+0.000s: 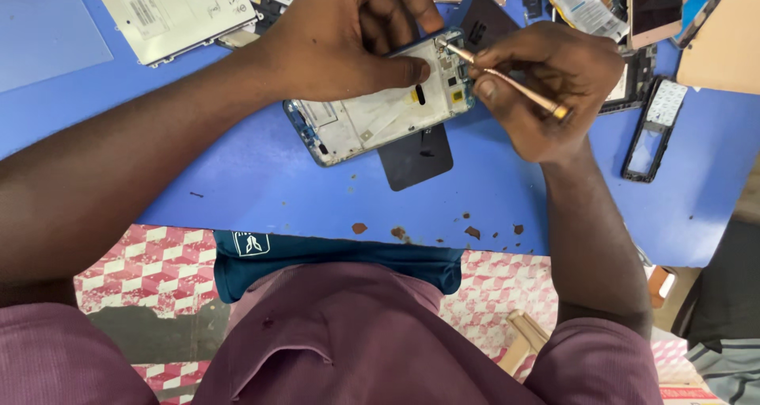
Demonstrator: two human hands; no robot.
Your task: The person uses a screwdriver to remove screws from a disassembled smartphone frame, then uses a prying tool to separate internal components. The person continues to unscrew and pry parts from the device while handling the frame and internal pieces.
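The opened phone frame lies tilted on the blue table, back side up, its pale inner plate exposed within a blue rim. Its upper right end carries small dark and yellow components. A dark flat panel lies under it, showing below its lower edge and again above its upper right corner.

Your left hand comes in from the upper left and clamps the frame: the thumb presses flat on the inner plate near the yellow parts, and the curled fingers close over the far rim. Your right hand is closed on a slim copper-coloured tool, pinched between thumb and fingers. The tool slants up to the left, and its tip touches the frame's upper right corner, just beside your left fingers.

Around the work: a white metal-backed plate lies at the upper left, well apart from the frame. To the right of your right hand, a small black keypad phone housing lies on the table. A tan flat panel sits at the far right edge. Loose parts crowd the top right. Brown chips mark the table's near edge.
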